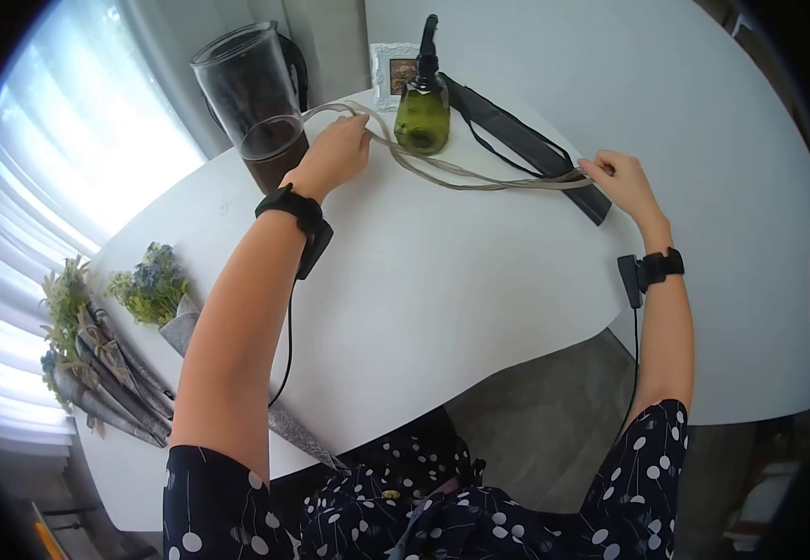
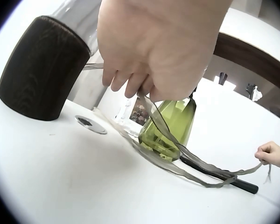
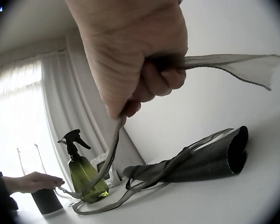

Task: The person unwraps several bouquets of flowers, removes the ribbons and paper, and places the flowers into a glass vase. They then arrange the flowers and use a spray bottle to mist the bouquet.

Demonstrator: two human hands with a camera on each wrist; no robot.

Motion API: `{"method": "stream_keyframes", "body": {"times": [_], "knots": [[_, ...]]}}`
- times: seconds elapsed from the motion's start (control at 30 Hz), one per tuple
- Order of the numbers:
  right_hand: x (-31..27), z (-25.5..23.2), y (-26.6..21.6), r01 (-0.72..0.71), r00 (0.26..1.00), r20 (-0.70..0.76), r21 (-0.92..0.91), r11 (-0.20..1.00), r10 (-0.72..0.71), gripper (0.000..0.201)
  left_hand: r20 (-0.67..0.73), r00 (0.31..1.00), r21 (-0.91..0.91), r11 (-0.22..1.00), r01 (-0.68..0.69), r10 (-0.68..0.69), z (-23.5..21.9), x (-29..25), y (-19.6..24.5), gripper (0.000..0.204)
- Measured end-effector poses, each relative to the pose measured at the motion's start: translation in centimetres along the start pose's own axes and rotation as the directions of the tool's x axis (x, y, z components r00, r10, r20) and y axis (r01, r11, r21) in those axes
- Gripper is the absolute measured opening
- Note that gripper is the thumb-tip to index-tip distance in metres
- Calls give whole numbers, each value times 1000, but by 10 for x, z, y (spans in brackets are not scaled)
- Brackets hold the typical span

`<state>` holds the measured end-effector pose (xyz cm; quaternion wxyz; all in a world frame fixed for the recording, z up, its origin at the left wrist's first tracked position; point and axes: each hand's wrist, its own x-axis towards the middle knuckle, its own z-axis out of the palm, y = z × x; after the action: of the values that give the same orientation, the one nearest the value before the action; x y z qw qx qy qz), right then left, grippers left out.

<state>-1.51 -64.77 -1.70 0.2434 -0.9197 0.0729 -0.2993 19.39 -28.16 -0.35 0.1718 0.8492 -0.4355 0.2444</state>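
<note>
A long, thin, sheer grey-beige ribbon (image 1: 468, 184) stretches between my two hands, its strands sagging in loops close over the table. My left hand (image 1: 338, 154) pinches it beside the glass cylinder; in the left wrist view the ribbon (image 2: 159, 122) hangs from beneath the fingertips. At the right, my right hand (image 1: 621, 189) grips the other end in curled fingers, and a flat loose tail of ribbon (image 3: 233, 62) sticks out past the fist. Under the ribbon near the right hand lies a dark rolled sleeve (image 1: 515, 131), open at one end, with a thin black strand along it.
A green spray bottle (image 1: 422, 119) stands behind the ribbon, before a white picture frame (image 1: 386, 67). The glass cylinder (image 1: 244, 79) has a dark wood-like base. Several grey-wrapped flower bundles (image 1: 97, 364) lie at the table's left. The white table (image 1: 405, 299) has a curved front edge.
</note>
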Motion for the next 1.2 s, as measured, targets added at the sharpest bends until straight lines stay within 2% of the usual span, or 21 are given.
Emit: {"method": "stream_keyframes", "body": {"times": [0.03,0.2,0.23,0.27,0.33,0.4,0.47,0.5,0.53,0.6,0.63,0.67,0.73,0.8,0.87,0.93,1.0,1.1,1.13,1.17,1.2], "knots": [[-2,2,-3,21,999,39,-74,997,-18,42,80,996,45,999,27,-31,6,1,3,31],[-6,14,18,29,988,154,-293,956,17,35,153,985,114,992,59,-76,16,-5,30,43],[-10,24,29,212,976,18,-347,914,-219,31,196,977,124,990,62,-86,17,-13,33,46],[-11,30,26,370,885,-115,-417,830,-452,27,232,968,139,988,62,-94,15,-18,38,51],[-12,35,6,391,881,-123,-355,849,-457,24,200,969,149,982,115,-144,1,-25,47,54],[-10,37,-29,430,873,-111,-282,858,-474,21,264,947,145,978,149,-183,-27,-32,56,48],[-11,44,-73,421,904,-44,-70,904,-425,18,166,984,109,993,45,-63,-51,-46,47,38],[-15,47,-97,390,921,-23,31,920,-389,16,100,993,123,991,47,-60,-66,-56,46,29],[-19,51,-119,413,910,16,67,908,-415,16,52,999,90,996,-2,-3,-84,-66,41,27],[-22,50,-162,385,898,137,220,896,-419,16,-76,997,-12,1000,29,-30,-122,-90,36,26],[-29,51,-183,394,877,163,293,871,-452,16,-50,990,-60,990,129,-132,-147,-104,41,26],[-35,54,-202,403,866,176,309,861,-468,16,-23,974,-107,969,222,-226,-170,-122,47,27],[-47,59,-243,421,761,332,401,813,-558,17,-15,946,-123,940,319,-323,-203,-163,41,26],[-59,65,-278,408,682,427,452,793,-594,19,94,840,-88,836,542,-535,-223,-202,38,26],[-72,76,-307,394,602,521,466,792,-606,24,280,691,-72,703,708,-667,-240,-233,42,26],[-87,83,-344,404,560,580,433,806,-592,32,393,575,-128,576,807,-718,-245,-257,40,27],[-100,95,-371,395,515,631,426,814,-580,40,454,511,-157,499,852,-729,-247,-268,43,28],[-115,112,-396,411,511,647,395,822,-566,80,439,546,-251,486,837,-714,-237,-284,34,29],[-120,118,-399,421,507,647,390,819,-569,80,413,571,-299,487,821,-710,-236,-286,33,29],[-111,124,-419,436,508,678,329,838,-530,85,472,530,-386,375,843,-705,-240,-286,17,27],[-116,128,-417,465,545,631,321,825,-552,90,458,533,-387,380,840,-711,-240,-286,21,27]]}}
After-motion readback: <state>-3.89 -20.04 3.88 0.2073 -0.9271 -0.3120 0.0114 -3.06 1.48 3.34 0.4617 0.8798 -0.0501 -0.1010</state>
